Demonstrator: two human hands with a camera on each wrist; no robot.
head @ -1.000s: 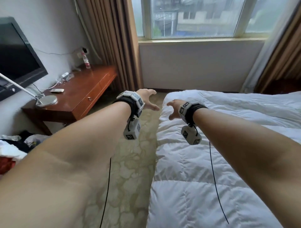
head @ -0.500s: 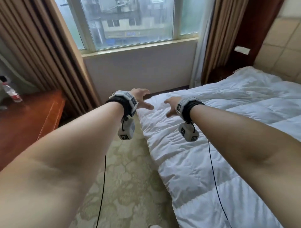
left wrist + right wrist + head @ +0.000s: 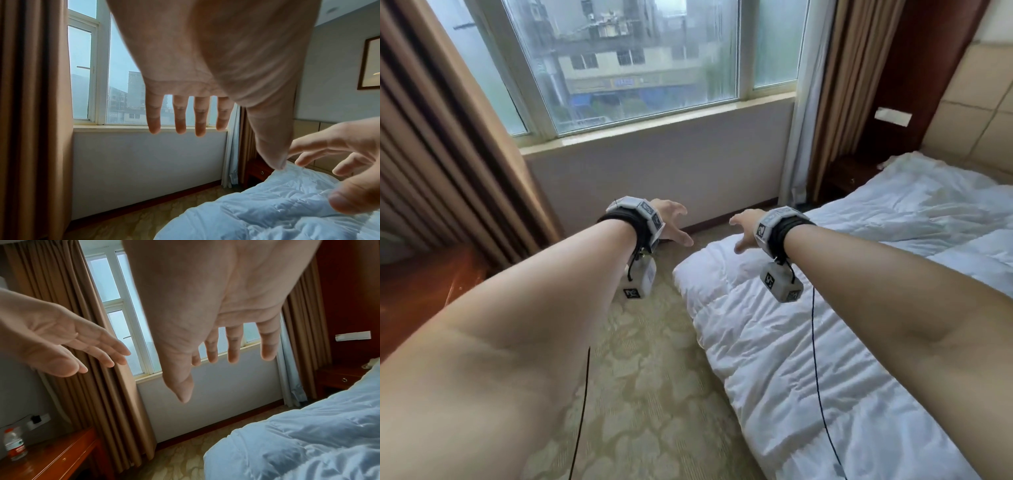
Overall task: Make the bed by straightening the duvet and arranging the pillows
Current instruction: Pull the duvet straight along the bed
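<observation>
A white quilted duvet (image 3: 825,342) covers the bed on the right, its corner (image 3: 698,263) near the window wall; it also shows in the left wrist view (image 3: 277,211) and right wrist view (image 3: 298,434). My left hand (image 3: 674,222) hovers over the carpet left of that corner, fingers spread and empty (image 3: 185,116). My right hand (image 3: 744,231) hangs just above the corner, fingers straight and holding nothing (image 3: 232,347). No pillow is in view.
A window (image 3: 637,61) with brown curtains (image 3: 441,144) faces me. A wooden desk (image 3: 51,456) with a water bottle (image 3: 14,444) stands at left. A nightstand (image 3: 849,178) and padded headboard (image 3: 969,113) are at the far right. Patterned carpet (image 3: 640,377) runs between bed and desk.
The view has swung to the right, away from the desk and toward the headboard. Both arms stay stretched forward with empty hands, now nearer the duvet's far corner.
</observation>
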